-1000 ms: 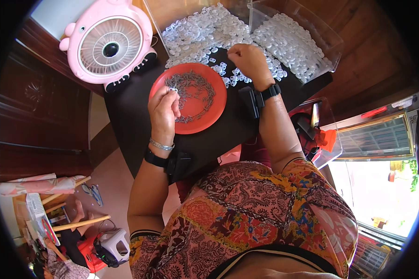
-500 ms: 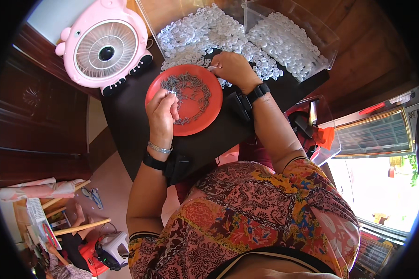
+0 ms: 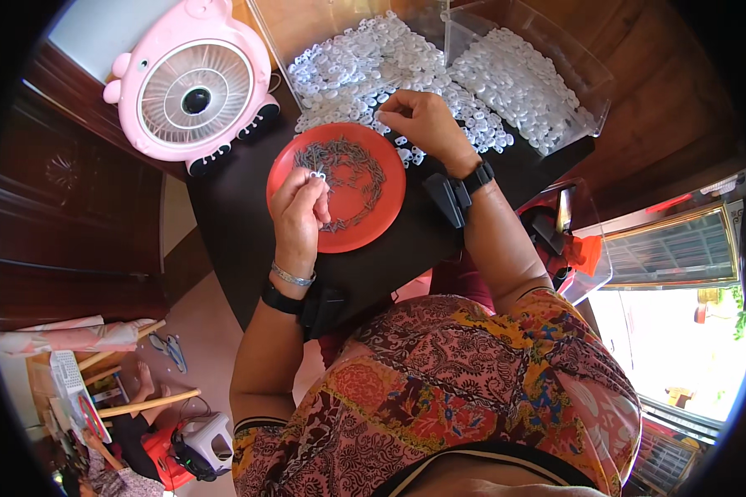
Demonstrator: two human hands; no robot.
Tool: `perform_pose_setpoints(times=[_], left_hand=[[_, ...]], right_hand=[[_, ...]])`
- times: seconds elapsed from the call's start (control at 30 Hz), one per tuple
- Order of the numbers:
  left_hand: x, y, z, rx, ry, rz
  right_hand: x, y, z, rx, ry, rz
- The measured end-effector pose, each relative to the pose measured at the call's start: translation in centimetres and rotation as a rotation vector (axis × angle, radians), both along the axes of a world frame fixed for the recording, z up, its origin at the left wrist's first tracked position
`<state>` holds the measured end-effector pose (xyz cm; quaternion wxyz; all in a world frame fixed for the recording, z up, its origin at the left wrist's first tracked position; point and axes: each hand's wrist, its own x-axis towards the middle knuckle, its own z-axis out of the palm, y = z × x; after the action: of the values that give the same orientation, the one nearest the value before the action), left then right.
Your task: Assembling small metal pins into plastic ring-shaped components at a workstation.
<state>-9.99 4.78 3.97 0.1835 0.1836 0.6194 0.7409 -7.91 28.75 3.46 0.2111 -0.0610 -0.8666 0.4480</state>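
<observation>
My left hand [image 3: 300, 209] is closed over the left part of a red plate [image 3: 346, 240], pinching a small white plastic piece [image 3: 317, 175] at its fingertips. Many thin grey metal pins [image 3: 365, 159], screw-like in shape, lie on the plate, mostly in a ring. Beyond the plate's far right rim, my right hand [image 3: 429, 126] hovers at the near edge of a heap of white plastic pieces [image 3: 365, 62]. Its thumb and forefinger are bent toward each other in a pinch. What they hold, if anything, is too small to make out.
A pink animal-shaped fan [image 3: 196, 91] stands at the far left of the dark table [image 3: 232, 224]. At the far right, a clear bin [image 3: 593, 79] holds more white pieces. Another person's bare legs [image 3: 145, 389] show at the lower left, near a white stool [image 3: 217, 443].
My right fingertips have lifted slightly, and the white bit seen at them earlier no longer shows clearly. My left hand keeps its white piece over the plate. The whole view has shifted slightly.
</observation>
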Motion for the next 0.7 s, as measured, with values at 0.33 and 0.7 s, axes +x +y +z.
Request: perform_pose_setpoints(times=[0.33, 0.7], left_hand=[[-0.1, -0.2, -0.2, 0.001, 0.024, 0.0], [0.2, 0.1, -0.2, 0.013, -0.017, -0.012]], right_hand=[[-0.1, -1.0, 0.5, -0.357, -0.01, 0.186], [0.7, -5.8, 0.8, -0.821, -0.163, 0.547]])
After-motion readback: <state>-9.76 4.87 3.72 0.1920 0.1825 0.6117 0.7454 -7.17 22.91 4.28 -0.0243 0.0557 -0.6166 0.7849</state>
